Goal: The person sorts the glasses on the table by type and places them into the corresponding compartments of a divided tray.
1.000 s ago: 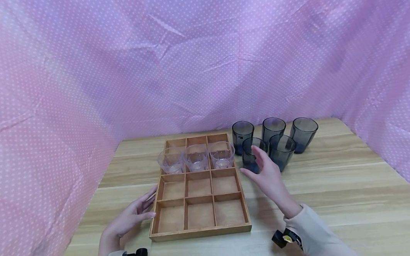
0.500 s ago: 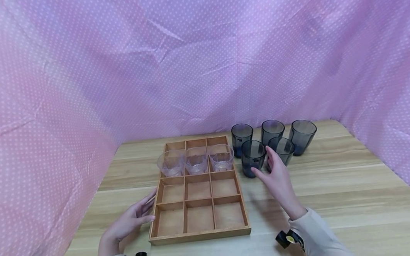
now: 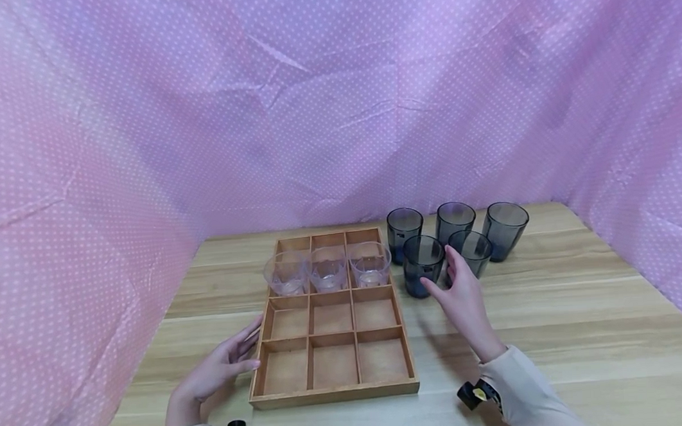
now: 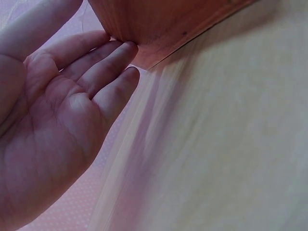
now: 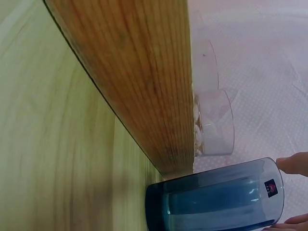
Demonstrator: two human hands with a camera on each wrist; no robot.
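My right hand [image 3: 462, 297] is held beside the nearest smoky blue-grey glass [image 3: 416, 280], thumb and fingers spread apart. In the head view the thumb overlaps the glass's lower side, and the index finger lies just right of its rim. The right wrist view has the upright glass [image 5: 216, 197], with fingertips [image 5: 294, 163] right at the rim. My left hand [image 3: 213, 368] rests with loosely extended fingers against the left side of a wooden compartment tray [image 3: 334, 397]. Three clear cups [image 3: 370, 272] stand across the tray's far part.
Several other smoky glasses stand close behind and right of the nearest one, including a neighbouring glass [image 3: 475, 257] and one at the far right [image 3: 505, 230]. The wooden table [image 3: 583, 303] meets a pink dotted cloth [image 3: 335, 110] behind and at both sides.
My right hand has shifted right, from in front of the nearest glass to its right side, then held nearly still. My left hand stays at the tray.
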